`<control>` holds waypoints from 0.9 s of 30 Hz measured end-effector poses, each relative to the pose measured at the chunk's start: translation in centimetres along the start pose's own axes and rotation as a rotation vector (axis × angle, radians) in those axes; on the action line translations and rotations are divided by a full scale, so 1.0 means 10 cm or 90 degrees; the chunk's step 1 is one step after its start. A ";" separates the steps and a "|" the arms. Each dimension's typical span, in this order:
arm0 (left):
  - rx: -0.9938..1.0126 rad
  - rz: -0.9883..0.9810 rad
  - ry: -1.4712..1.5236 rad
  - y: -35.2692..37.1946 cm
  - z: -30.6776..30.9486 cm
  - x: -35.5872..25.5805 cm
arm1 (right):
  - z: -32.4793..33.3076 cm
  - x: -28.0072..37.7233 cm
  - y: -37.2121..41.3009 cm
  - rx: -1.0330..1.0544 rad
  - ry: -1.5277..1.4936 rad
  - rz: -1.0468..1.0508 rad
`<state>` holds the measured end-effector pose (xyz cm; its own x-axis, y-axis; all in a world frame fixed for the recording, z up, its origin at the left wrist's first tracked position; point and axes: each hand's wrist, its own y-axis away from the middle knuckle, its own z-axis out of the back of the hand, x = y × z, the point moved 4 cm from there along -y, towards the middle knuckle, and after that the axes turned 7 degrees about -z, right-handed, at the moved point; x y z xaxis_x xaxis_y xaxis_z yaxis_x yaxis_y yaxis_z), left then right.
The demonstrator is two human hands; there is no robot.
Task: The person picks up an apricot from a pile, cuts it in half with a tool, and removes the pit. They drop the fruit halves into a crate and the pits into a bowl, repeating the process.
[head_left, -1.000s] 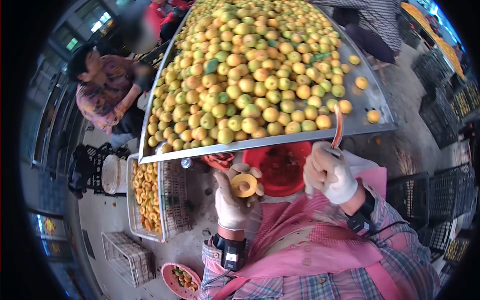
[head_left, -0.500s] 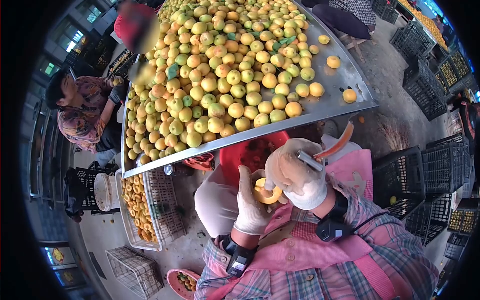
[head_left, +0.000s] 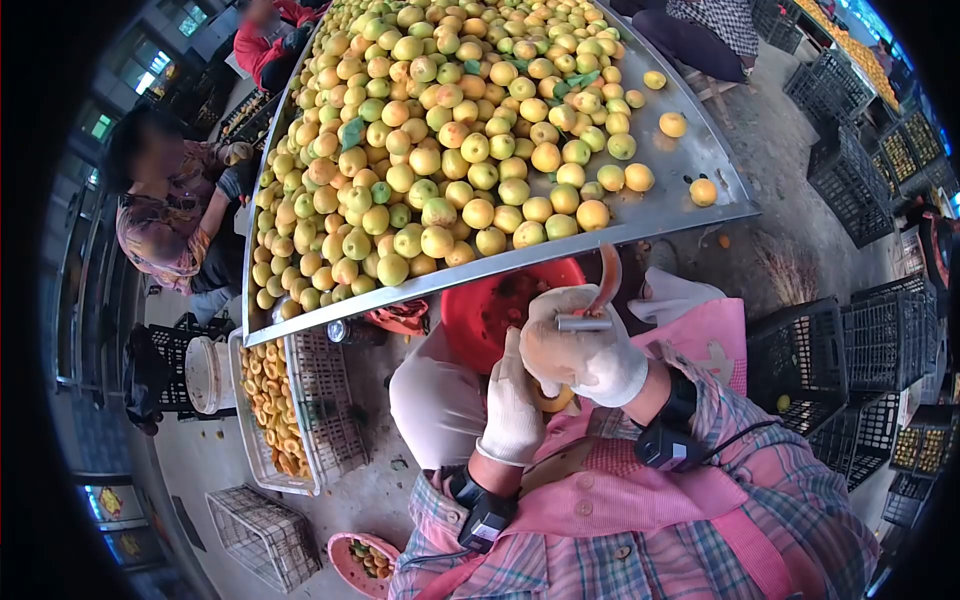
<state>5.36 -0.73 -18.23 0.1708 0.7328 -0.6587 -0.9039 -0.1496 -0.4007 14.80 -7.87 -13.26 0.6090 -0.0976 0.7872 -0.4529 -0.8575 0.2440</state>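
My left hand (head_left: 513,408), in a pale glove, is closed around a cut apricot (head_left: 556,401), mostly hidden by the fingers. Against the same fruit is my gloved right hand (head_left: 590,350), its fingers wrapped round a hand tool (head_left: 584,323) with a short metal tube and a curved reddish strip. The tool's working end is hidden. Both hands are above my lap, beside a red basin (head_left: 465,325) with dark wet scraps inside. Beyond the basin, whole apricots (head_left: 440,180) lie heaped on a metal table (head_left: 690,165).
A white crate (head_left: 330,420) of apricot halves (head_left: 270,400) stands to the left. A pink basin (head_left: 345,560) and an empty wire crate (head_left: 265,540) are on the floor. Black crates (head_left: 800,350) stack at right. A co-worker (head_left: 170,220) sits at the table's left side.
My right hand has moved left and turned over the apricot, swinging the tool's reddish strip upright. My left fingers have closed in, so less of the fruit shows.
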 end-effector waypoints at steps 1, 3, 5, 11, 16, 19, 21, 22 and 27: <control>0.001 0.000 0.000 -0.08 0.04 -0.07 | 0.04 -0.03 -0.02 -0.030 -0.047 0.049; -0.011 0.598 0.857 -0.07 -0.13 -0.02 | 0.15 -0.05 -0.07 -0.034 -0.123 0.142; 0.045 0.563 0.905 -0.09 -0.15 -0.04 | 0.17 0.03 -0.05 0.004 -0.266 0.239; -0.267 0.524 0.912 -0.07 -0.16 -0.14 | 0.10 0.09 0.01 -0.082 -0.157 0.246; -0.146 0.317 0.444 -0.14 -0.06 -0.15 | 0.18 -0.10 -0.05 0.060 -0.199 0.148; -0.050 0.136 0.130 -0.10 -0.06 -0.08 | 0.15 -0.03 -0.05 0.156 -0.240 0.142; -0.024 0.093 0.086 -0.05 -0.07 -0.02 | 0.13 -0.03 -0.05 0.148 -0.237 0.147; 0.001 0.047 0.043 -0.04 -0.06 -0.02 | 0.13 -0.02 -0.05 0.142 -0.233 0.153; 0.073 0.165 0.251 0.03 -0.06 0.04 | 0.10 -0.05 -0.01 0.183 -0.266 0.109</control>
<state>5.43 -0.86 -19.00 0.0498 0.3705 -0.9275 -0.9699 -0.2035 -0.1334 15.19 -8.30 -14.27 0.7761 -0.3909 0.4948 -0.4079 -0.9096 -0.0788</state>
